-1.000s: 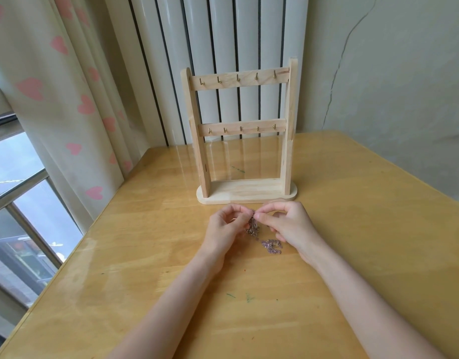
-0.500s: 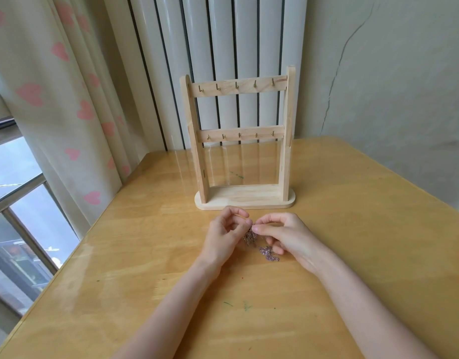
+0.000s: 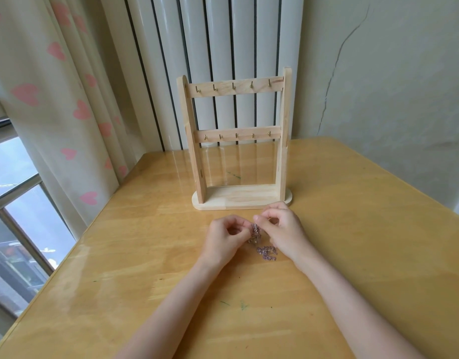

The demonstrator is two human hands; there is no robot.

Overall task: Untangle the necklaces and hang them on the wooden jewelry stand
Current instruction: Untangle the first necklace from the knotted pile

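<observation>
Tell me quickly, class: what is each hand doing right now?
Left hand: fingers curled, pinching the necklaces.
Right hand: fingers curled, pinching the same necklaces.

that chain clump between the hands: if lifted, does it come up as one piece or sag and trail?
Likely floppy: the necklaces droop from where the left hand and right hand pinch them, and a loose heap lies on the table. That tail would probably drag or snag. They look fine-linked, so probably light, and hard pulls may tighten knots.
</observation>
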